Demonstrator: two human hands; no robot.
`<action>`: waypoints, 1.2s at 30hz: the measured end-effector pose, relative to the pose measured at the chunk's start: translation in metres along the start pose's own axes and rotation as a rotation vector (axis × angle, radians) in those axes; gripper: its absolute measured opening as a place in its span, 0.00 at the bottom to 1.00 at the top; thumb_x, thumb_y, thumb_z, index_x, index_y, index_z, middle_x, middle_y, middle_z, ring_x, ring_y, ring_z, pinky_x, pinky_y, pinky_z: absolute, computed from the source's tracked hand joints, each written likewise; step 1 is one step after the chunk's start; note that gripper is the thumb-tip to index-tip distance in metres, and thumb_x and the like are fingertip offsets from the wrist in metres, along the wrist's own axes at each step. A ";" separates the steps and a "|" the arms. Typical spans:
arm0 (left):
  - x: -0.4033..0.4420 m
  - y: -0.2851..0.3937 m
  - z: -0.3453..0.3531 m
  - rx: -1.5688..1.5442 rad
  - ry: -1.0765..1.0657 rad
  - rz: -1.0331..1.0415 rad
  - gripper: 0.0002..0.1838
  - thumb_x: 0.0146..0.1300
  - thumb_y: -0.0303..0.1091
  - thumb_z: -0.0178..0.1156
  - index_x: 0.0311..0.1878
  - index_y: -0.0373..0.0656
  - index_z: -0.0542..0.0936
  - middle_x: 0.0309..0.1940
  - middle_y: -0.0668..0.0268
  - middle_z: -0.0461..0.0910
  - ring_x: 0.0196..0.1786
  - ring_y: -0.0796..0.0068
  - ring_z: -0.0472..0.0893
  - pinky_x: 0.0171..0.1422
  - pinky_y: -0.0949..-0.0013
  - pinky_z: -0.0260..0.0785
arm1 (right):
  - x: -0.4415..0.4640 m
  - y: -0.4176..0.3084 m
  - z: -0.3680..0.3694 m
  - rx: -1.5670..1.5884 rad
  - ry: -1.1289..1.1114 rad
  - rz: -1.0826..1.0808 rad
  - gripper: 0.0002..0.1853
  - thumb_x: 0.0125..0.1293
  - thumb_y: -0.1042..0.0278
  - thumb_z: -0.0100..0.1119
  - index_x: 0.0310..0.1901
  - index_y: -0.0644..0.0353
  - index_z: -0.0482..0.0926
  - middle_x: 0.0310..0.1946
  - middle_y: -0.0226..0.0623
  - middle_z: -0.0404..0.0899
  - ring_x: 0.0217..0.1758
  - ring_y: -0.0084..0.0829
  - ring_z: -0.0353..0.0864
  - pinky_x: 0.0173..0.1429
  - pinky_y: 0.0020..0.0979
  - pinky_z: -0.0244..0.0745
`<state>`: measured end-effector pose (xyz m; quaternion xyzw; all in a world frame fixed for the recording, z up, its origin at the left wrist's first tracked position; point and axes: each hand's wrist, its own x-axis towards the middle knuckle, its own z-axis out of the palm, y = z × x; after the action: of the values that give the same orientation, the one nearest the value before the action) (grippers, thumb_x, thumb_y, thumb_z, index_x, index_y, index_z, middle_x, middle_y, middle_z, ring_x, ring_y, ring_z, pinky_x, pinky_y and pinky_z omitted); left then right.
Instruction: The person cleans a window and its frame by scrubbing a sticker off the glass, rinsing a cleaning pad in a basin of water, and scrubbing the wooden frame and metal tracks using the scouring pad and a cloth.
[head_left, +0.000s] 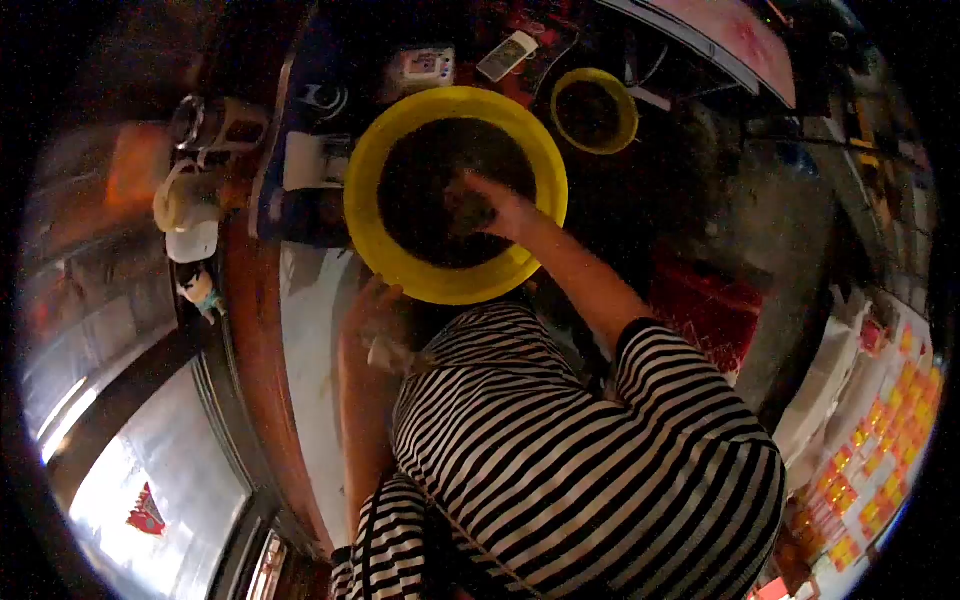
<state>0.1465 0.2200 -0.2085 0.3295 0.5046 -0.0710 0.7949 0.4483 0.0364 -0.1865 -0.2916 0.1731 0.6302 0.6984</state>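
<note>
A large yellow basin (455, 285) sits in front of me, with a dark mass inside that is too dim to identify. Down in it is my right hand (490, 208), its fingers curled around something dark and clumpy that I cannot make out. At the basin's lower left, my left hand (375, 300) has its fingertips on the rim and appears to grip it. A small pale object (385, 355), blurred, shows near the left wrist.
Beyond the basin are a smaller yellow bowl (630, 125) with dark contents, a white box (427, 68) and a phone-like white item (508, 56). A small figurine (200, 290) stands at left. Red material (705, 310) lies at right.
</note>
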 end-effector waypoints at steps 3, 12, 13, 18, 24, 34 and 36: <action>0.015 0.004 0.012 0.209 -0.038 0.066 0.24 0.60 0.28 0.63 0.59 0.41 0.69 0.46 0.62 0.78 0.39 0.68 0.80 0.34 0.67 0.74 | -0.028 -0.015 0.014 0.160 -0.049 -0.092 0.19 0.66 0.56 0.57 0.56 0.54 0.74 0.49 0.39 0.78 0.45 0.34 0.80 0.48 0.38 0.79; -0.034 0.028 0.034 -0.283 -0.322 0.080 0.24 0.62 0.32 0.62 0.60 0.41 0.69 0.46 0.58 0.79 0.40 0.67 0.81 0.36 0.67 0.76 | -0.042 -0.004 -0.045 -2.006 0.189 0.051 0.22 0.57 0.59 0.64 0.51 0.61 0.77 0.42 0.43 0.81 0.41 0.42 0.81 0.48 0.41 0.76; -0.048 0.029 0.040 -0.391 -0.298 0.120 0.25 0.62 0.34 0.61 0.61 0.40 0.69 0.47 0.57 0.79 0.40 0.68 0.81 0.37 0.67 0.76 | -0.050 0.002 -0.037 -2.245 0.144 0.065 0.22 0.56 0.61 0.64 0.51 0.61 0.76 0.41 0.43 0.81 0.40 0.43 0.81 0.48 0.42 0.76; -0.124 0.067 0.118 -0.339 0.018 0.266 0.31 0.60 0.42 0.61 0.63 0.36 0.68 0.49 0.56 0.79 0.41 0.69 0.80 0.43 0.70 0.74 | -0.048 0.018 -0.033 -2.482 -0.024 0.053 0.22 0.52 0.67 0.63 0.51 0.59 0.75 0.39 0.42 0.81 0.43 0.45 0.80 0.49 0.43 0.74; -0.147 0.077 0.127 -0.308 0.081 0.265 0.31 0.60 0.42 0.60 0.63 0.36 0.68 0.48 0.57 0.80 0.37 0.73 0.78 0.41 0.72 0.73 | -0.014 -0.011 -0.059 -1.605 0.065 -0.334 0.14 0.58 0.72 0.59 0.47 0.60 0.75 0.36 0.39 0.81 0.38 0.39 0.80 0.44 0.38 0.74; -0.139 0.070 0.118 -0.420 0.017 0.308 0.28 0.61 0.38 0.59 0.62 0.35 0.67 0.46 0.57 0.81 0.34 0.73 0.78 0.37 0.75 0.73 | 0.020 -0.045 -0.035 -1.831 0.526 -0.767 0.12 0.68 0.61 0.54 0.40 0.63 0.78 0.28 0.37 0.81 0.24 0.32 0.77 0.31 0.36 0.70; -0.145 0.076 0.127 -0.440 0.044 0.289 0.28 0.61 0.37 0.58 0.62 0.35 0.67 0.45 0.56 0.81 0.33 0.74 0.78 0.35 0.76 0.72 | 0.007 -0.055 -0.020 -1.864 0.547 -0.825 0.16 0.68 0.56 0.54 0.40 0.64 0.78 0.29 0.40 0.81 0.26 0.34 0.78 0.32 0.37 0.71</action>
<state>0.2064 0.1713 -0.0164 0.2189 0.4729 0.1617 0.8380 0.5053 0.0278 -0.1962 -0.8815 -0.3405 0.1403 0.2956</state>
